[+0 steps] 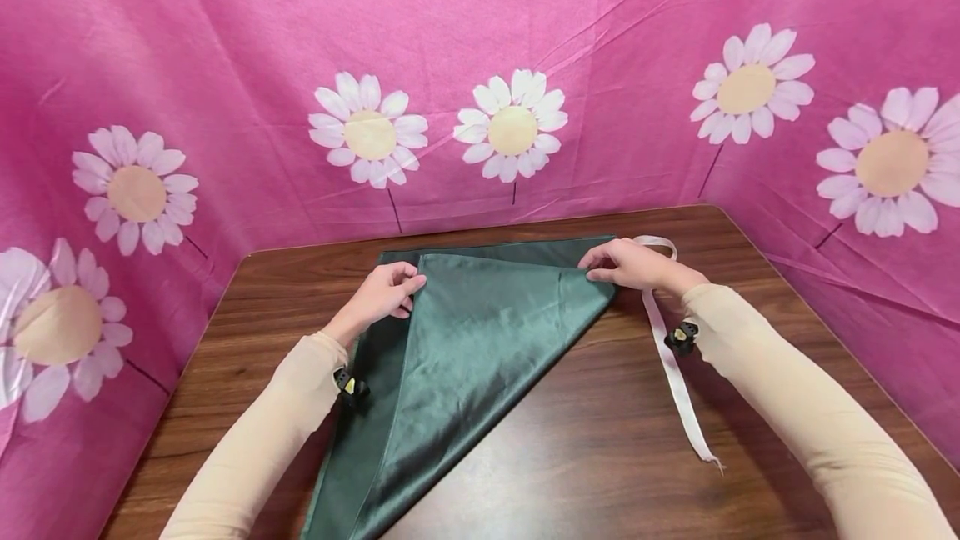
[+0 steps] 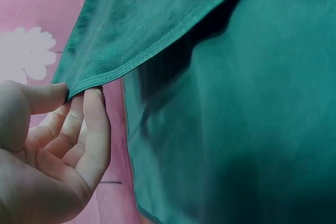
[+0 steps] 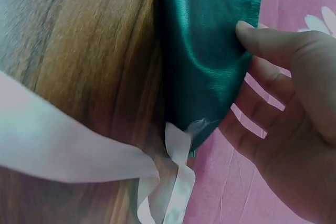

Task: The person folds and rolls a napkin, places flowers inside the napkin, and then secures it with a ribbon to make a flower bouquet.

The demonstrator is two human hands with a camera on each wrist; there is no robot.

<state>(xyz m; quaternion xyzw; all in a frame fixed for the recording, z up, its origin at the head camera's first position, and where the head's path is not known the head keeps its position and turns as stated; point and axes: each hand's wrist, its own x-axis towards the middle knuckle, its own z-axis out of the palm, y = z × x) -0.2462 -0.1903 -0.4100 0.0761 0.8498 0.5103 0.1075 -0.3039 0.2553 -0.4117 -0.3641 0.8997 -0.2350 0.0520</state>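
A glossy, dark green cloth (image 1: 480, 340) with a stitched hem is lying diagonally folded on the wood-grain counter (image 1: 585, 457), the left hand (image 1: 385, 294) pinching its turned-over corner at far left and the right hand (image 1: 628, 263) pinching its far-right end. Its long axis is following the folded edge from near left to far right, narrowing toward a white ribbon (image 1: 675, 377). The cloth's far edge is running close to the counter's far edge, while counter surface is extending rightward from the fold.
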